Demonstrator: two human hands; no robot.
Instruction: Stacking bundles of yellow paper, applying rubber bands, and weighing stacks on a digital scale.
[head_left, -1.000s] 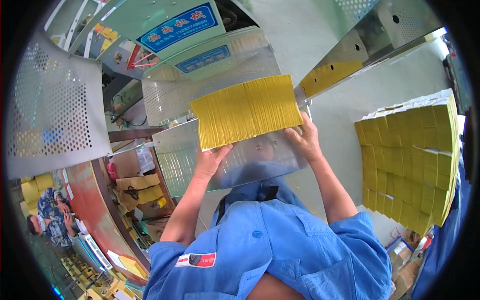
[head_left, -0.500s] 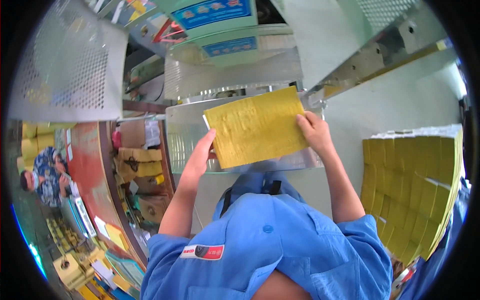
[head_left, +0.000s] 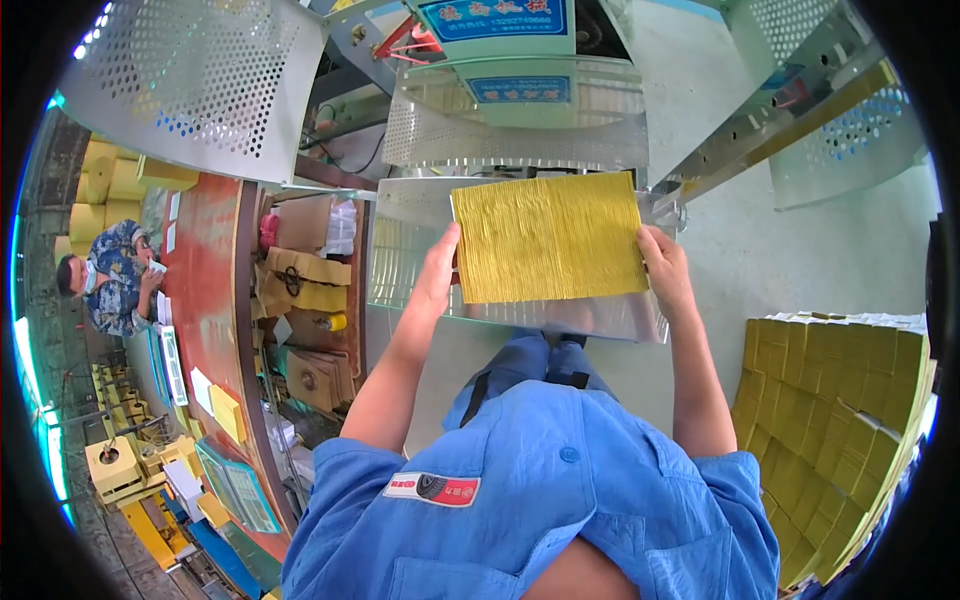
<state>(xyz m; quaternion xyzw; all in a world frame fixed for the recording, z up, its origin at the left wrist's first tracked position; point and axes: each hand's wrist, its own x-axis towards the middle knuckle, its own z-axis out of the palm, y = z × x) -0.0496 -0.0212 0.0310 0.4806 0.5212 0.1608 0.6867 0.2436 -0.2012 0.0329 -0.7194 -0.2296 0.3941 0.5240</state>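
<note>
Above a metal tray (head_left: 400, 230), left hand (head_left: 438, 272) and right hand (head_left: 668, 272) grip a yellow paper stack (head_left: 550, 240), part-open fingers apparently beneath.

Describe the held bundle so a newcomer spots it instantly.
Find the shiny metal plate beyond the blue shirt. Over it, the left hand and right hand hold a ridged yellow bundle by its ends. Unlike the big yellow stack at right, it is hand-held.
</note>
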